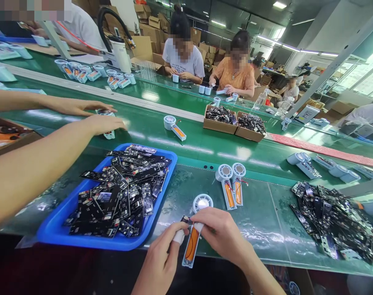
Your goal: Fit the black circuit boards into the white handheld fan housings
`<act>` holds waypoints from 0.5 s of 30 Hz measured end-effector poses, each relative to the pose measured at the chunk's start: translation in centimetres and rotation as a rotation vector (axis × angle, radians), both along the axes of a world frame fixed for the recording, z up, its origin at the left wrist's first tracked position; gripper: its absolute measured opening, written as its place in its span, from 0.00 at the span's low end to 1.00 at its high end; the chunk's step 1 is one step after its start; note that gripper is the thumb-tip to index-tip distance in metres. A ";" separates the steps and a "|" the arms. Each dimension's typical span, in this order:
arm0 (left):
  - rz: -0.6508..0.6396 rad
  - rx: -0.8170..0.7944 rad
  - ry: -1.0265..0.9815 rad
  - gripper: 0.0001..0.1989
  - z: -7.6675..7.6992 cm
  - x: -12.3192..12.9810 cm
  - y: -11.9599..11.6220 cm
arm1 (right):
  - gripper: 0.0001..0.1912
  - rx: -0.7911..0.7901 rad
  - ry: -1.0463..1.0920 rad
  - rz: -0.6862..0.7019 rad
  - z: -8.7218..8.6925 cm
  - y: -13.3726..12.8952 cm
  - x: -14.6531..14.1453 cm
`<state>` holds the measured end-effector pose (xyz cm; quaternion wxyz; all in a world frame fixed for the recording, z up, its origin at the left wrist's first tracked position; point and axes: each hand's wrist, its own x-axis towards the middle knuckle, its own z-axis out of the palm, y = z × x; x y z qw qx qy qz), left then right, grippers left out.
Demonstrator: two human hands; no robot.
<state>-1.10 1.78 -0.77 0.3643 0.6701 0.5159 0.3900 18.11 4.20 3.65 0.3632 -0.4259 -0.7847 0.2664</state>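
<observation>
Both hands pinch a fan half-shell, hiding its circuit board.

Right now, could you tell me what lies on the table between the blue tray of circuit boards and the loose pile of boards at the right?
Head view: two white fan halves with orange batteries, side by side.

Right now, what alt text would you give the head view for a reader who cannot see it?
The person's left hand and right hand hold a white fan half-shell with an orange battery at the edge of a green workbench. A blue tray of black circuit boards lies left; a co-worker's arms reach over it.
</observation>
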 end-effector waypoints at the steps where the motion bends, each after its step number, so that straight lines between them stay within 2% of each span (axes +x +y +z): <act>1: 0.003 -0.001 0.003 0.15 -0.1 0.1 -0.1 | 0.13 0.116 -0.069 0.004 -0.3 -0.1 -0.1; 3: 0.012 -0.012 0.012 0.16 0.0 0.3 -0.2 | 0.12 0.274 -0.220 0.006 -0.6 -0.2 -0.3; 5: 0.024 -0.016 0.003 0.16 0.2 0.4 -0.2 | 0.12 0.337 -0.332 -0.003 -0.6 -0.3 -0.4; 11: -0.017 -0.033 -0.058 0.15 1.6 0.8 0.5 | 0.11 0.320 -0.383 0.068 0.0 -0.5 -0.4; 15: 0.058 -0.122 -0.100 0.17 1.2 1.3 -0.1 | 0.12 0.377 -0.365 0.051 -0.5 -0.7 -0.4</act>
